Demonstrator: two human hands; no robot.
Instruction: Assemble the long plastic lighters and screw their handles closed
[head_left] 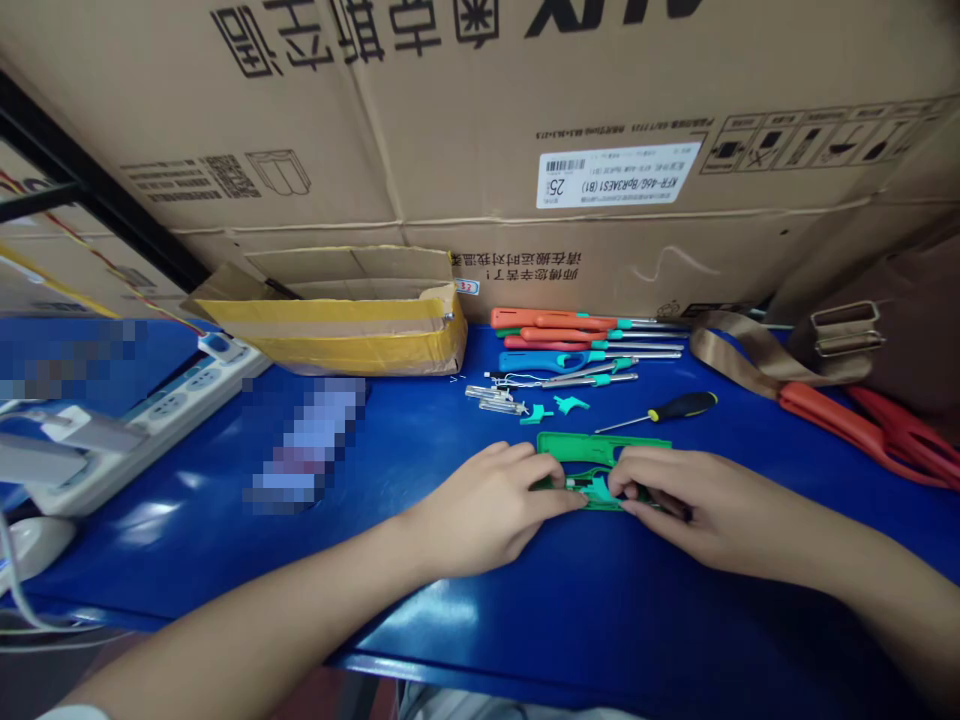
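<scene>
My left hand point(487, 500) is closed on the left end of an open green lighter shell point(600, 507), low over the blue table. From the other side, my right hand point(712, 505) pinches the shell's right part, its fingers at a teal trigger piece point(600, 488) inside. My fingers hide much of the shell. Just behind lies the matching green shell half point(585, 447). Two loose teal triggers point(571, 404) and several clear fuel tubes point(495, 400) lie farther back. A screwdriver point(682, 406) with a black and yellow handle rests behind my right hand.
Several long-necked lighters point(555, 320) in orange, red and blue lie at the back beside a yellow-taped carton point(352, 330). Scissors point(900, 430) and a brown strap point(735, 350) are at right. A power strip point(165, 410) and a blurred phone-like object point(311, 440) are at left.
</scene>
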